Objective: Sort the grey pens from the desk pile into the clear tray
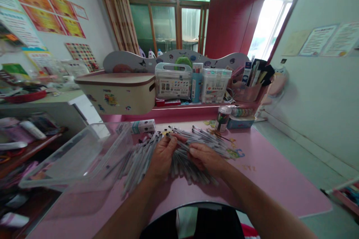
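A large heap of thin grey-white pens point(202, 138) with dark caps lies spread on the pink desk point(266, 179). My left hand point(162, 155) rests on the middle of the heap, fingers curled round a few pens. My right hand point(204, 157) lies just right of it, fingers closed on a bunch of the pens. The two hands nearly touch. A clear plastic box point(81, 157) stands tilted at the left, with some pens against its side.
A cream storage box with a brown lid point(117, 93) stands behind the clear box. On the raised pink shelf are marker cases point(172, 82), a blue tube point(196, 86) and a pen holder point(252, 82). A small jar point(223, 117) stands near the heap. A cluttered shelf is at left.
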A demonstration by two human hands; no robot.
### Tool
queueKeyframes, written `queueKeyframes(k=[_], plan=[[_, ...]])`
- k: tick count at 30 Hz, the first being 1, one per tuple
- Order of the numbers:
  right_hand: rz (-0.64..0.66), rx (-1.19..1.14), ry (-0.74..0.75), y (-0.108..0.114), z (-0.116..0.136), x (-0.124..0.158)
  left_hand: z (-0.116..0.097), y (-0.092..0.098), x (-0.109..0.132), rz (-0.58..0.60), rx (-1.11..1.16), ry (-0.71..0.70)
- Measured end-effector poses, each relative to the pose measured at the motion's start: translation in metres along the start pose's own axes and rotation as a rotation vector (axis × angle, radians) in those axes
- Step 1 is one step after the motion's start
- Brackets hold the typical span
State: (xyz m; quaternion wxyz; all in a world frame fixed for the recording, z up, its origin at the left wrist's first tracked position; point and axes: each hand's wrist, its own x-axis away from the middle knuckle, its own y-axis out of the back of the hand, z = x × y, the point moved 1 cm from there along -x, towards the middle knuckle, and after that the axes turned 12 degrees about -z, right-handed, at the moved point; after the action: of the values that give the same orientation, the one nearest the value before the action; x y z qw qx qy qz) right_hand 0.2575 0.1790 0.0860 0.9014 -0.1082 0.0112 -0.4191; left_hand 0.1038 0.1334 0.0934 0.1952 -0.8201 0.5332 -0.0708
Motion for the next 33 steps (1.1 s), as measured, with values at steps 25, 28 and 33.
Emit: queueKeyframes(k=[25,28,33], plan=[[0.008,0.054,0.007,0.0016,0.0003,0.0026,0.0043,0.0044,0.0013,0.033,-0.024,0.036],[0.020,0.014,-0.040,0.0023,0.0010,0.0031,0.0037,0.0062,0.0004,0.042,-0.036,0.037],[0.133,-0.044,-0.216,0.0040,-0.0045,0.0075,-0.0002,0.0082,-0.0002,0.083,-0.076,0.024]])
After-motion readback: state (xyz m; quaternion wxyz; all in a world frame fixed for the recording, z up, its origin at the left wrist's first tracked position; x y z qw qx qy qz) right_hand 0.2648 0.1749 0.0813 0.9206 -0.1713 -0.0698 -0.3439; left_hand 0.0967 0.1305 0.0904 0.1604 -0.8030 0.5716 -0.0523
